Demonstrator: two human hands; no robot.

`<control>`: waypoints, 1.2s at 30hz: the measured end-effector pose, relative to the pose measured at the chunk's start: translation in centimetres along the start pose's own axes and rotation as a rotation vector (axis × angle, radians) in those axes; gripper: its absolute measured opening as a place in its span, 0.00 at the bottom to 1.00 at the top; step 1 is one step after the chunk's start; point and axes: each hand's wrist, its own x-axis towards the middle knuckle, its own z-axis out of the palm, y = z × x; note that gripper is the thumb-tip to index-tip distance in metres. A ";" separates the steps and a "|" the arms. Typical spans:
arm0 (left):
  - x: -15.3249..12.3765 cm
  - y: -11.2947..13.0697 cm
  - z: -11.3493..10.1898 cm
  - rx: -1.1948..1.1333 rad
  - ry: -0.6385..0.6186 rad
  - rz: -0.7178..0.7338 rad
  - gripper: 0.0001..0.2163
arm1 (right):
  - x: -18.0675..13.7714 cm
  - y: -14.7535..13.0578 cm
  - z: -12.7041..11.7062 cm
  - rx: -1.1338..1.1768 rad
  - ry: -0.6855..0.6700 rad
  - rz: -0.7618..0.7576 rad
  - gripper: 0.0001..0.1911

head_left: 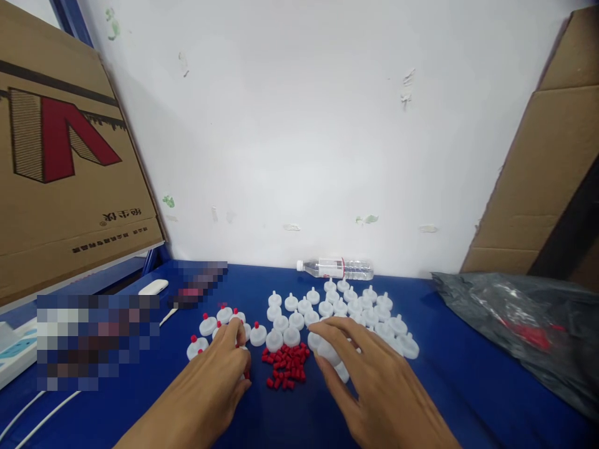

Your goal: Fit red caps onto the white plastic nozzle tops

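My left hand (215, 371) is at the left group of white spouted caps fitted with red tips (258, 333). Its fingers are curled together, and a bit of red shows beside the thumb; the rest of what they hold is hidden. My right hand (369, 368) curves its thumb and fingers around a white spouted cap (329, 354) at the near edge of the right group. Many plain white spouted caps (296, 321) stand behind it, spouts up. Between my hands lies a loose pile of small red tips (286, 366).
A clear water bottle (349, 269) lies along the wall on the blue table (299, 424). At right is a grey plastic bag (515, 330) with something red. A white power strip (19, 352), cables and a white device (153, 287) are at left. Cardboard (70, 231) stands on both sides.
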 end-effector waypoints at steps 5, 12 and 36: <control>0.6 0.2 0.6 0.044 0.021 -0.031 0.06 | 0.3 -0.3 0.0 -0.014 0.030 -0.027 0.17; 1.4 1.2 -0.3 0.047 -0.011 -0.024 0.05 | -0.4 0.1 0.2 0.022 -0.027 0.009 0.23; 2.6 6.2 -4.5 -0.121 0.196 0.242 0.17 | -0.3 -0.6 -0.6 0.221 -0.091 -0.035 0.34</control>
